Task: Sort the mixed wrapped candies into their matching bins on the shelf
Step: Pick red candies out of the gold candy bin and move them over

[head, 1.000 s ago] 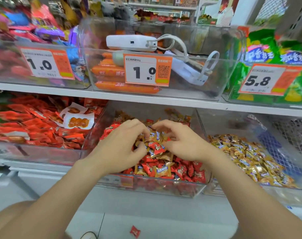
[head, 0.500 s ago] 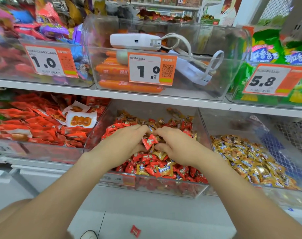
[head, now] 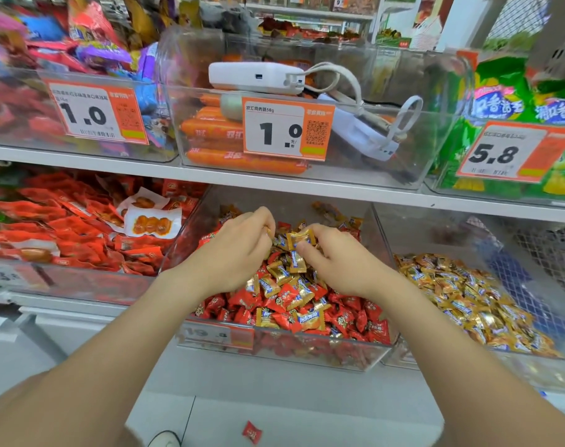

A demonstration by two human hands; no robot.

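Red and gold candies (head: pixel 284 304) heaped in a clear middle bin (head: pixel 307 356) on the lower shelf (head: pixel 242 382), left hand (head: pixel 239 253) and right hand (head: pixel 336 266) over the heap, each grip pinched narrow on a gold candy (head: pixel 302 238), all-gold bin (head: pixel 516 369) just beside at right

Mixed-candy bin (head: pixel 355 353) sits left of gold-candy bin (head: pixel 532 372).
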